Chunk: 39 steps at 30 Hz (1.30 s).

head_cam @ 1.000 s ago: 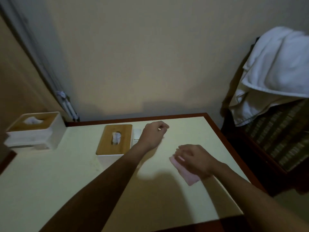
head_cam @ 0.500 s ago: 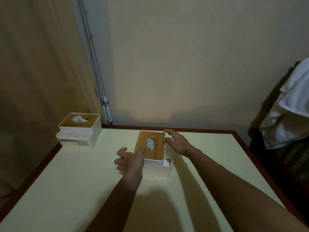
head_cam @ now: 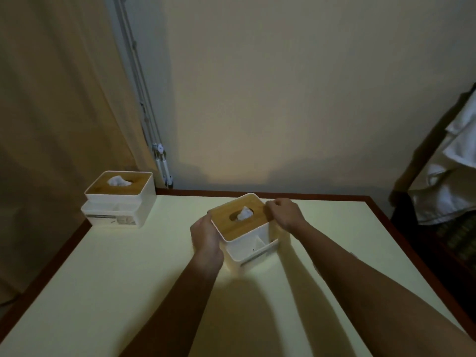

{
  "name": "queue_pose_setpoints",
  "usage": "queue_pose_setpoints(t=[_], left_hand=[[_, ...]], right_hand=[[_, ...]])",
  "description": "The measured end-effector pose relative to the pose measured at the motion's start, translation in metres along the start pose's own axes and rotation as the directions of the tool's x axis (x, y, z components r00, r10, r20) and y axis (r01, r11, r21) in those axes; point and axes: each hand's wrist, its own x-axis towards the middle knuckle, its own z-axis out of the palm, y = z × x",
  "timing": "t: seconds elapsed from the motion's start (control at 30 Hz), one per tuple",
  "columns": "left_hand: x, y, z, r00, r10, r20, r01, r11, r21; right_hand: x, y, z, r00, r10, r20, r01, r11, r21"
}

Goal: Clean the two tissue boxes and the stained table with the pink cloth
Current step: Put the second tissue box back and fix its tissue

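Note:
A white tissue box with a wooden lid and a tissue poking out sits tilted and turned near the middle of the pale table. My left hand grips its left side and my right hand grips its far right corner. A second white tissue box with a wooden lid stands at the table's far left corner, untouched. The pink cloth is not in view.
The table has a dark red-brown rim and stands against a beige wall. A curtain hangs at the left. White towels hang over dark furniture at the right.
The view swung left. My right hand let go of the pink cloth and moved onto the near tissue box; both hands closed on the box, which has turned and tilted.

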Motion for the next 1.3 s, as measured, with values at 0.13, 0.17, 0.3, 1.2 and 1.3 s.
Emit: queue_pose_setpoints(t=[0.13, 0.17, 0.3, 1.2, 1.3], left_hand=[[-0.005, 0.013, -0.003, 0.994, 0.050, 0.098, -0.063, 0.990, 0.130], [-0.009, 0.016, -0.003, 0.991, 0.073, 0.108, -0.092, 0.979, 0.181], [-0.014, 0.014, -0.004, 0.975, 0.084, 0.207, -0.148, 0.935, 0.322], [-0.029, -0.077, 0.311, 0.761, -0.042, 0.648, -0.219, 0.923, 0.317], [-0.026, -0.089, 0.320, 0.748, -0.027, 0.663, -0.252, 0.913, 0.322]], right_hand=[[-0.015, 0.019, -0.010, 0.995, 0.097, 0.008, -0.097, 0.985, 0.146], [-0.018, 0.024, -0.010, 0.993, 0.116, 0.018, -0.118, 0.976, 0.184], [-0.030, 0.033, -0.001, 0.982, 0.172, 0.080, -0.190, 0.903, 0.385], [0.051, 0.225, -0.222, 0.933, 0.252, -0.256, -0.101, 0.868, 0.486], [0.056, 0.233, -0.225, 0.940, 0.237, -0.246, -0.091, 0.868, 0.488]])
